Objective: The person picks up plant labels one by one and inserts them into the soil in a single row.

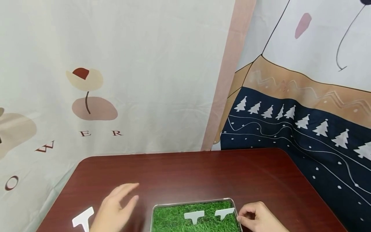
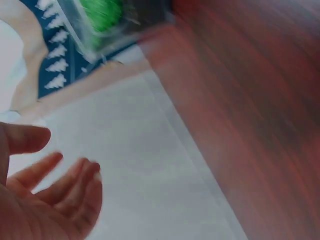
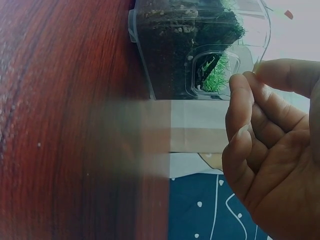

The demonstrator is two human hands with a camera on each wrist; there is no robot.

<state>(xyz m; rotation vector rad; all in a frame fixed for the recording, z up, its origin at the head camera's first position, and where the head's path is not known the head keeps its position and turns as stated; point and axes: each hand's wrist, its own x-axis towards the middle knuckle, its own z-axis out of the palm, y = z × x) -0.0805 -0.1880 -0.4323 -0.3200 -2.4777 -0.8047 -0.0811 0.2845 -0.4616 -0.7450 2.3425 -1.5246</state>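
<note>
A clear plastic box (image 3: 145, 65) holds dark soil and green grass (image 1: 171, 219); its far part shows at the bottom of the head view. Two white T-shaped plant labels (image 1: 194, 216) (image 1: 224, 213) stand in the grass. At the box's right rim, my right hand (image 1: 256, 216) has curled fingers, and in the right wrist view its thumb and index fingertips meet on the rim. My left hand (image 1: 114, 207) is left of the box, holding nothing, thumb and fingers apart. Just beside it, another white T-shaped label (image 1: 83, 219) lies partly hidden by the hand.
The box stands on a dark red wooden table (image 1: 179, 177) with rounded far corners. Behind it hangs a pale printed curtain (image 1: 162, 80), and at the right a navy cloth (image 1: 272, 129) with white trees.
</note>
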